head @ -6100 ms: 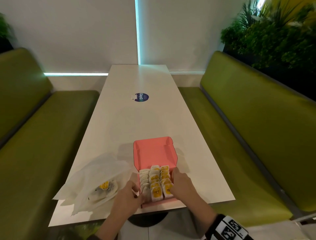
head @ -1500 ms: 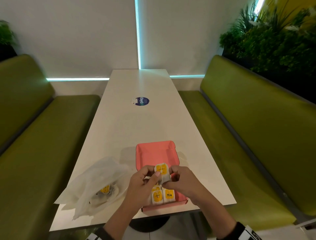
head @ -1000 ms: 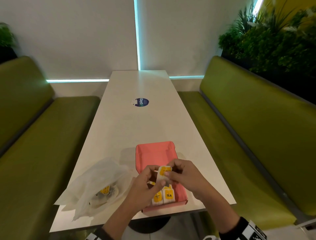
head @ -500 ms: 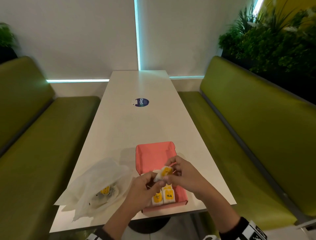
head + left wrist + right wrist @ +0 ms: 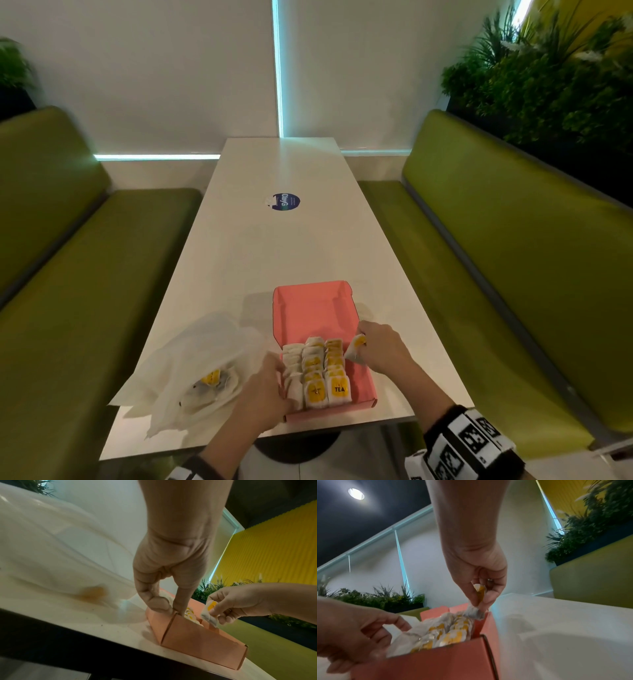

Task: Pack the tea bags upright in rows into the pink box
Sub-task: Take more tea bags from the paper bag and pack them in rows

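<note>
The pink box (image 5: 313, 308) lies open near the table's front edge, its far half bare. Three rows of upright tea bags (image 5: 318, 373) with yellow labels fill its near half. My right hand (image 5: 358, 347) pinches one tea bag (image 5: 354, 344) by its top, just above the box's right wall; the bag (image 5: 475, 613) hangs down towards the right row. My left hand (image 5: 169, 605) pinches the box's left wall (image 5: 171, 623) by the near corner, one finger outside and one inside against the left row.
A crumpled clear plastic bag (image 5: 198, 363) with more tea bags (image 5: 210, 378) inside lies on the white table (image 5: 274, 246) left of the box. A blue round sticker (image 5: 286, 201) marks the table's middle. Green benches (image 5: 496, 260) flank both sides.
Both hands held one tea bag above the box. My left hand has let go and dropped to the box's left wall; my right hand has carried the bag to the right side.
</note>
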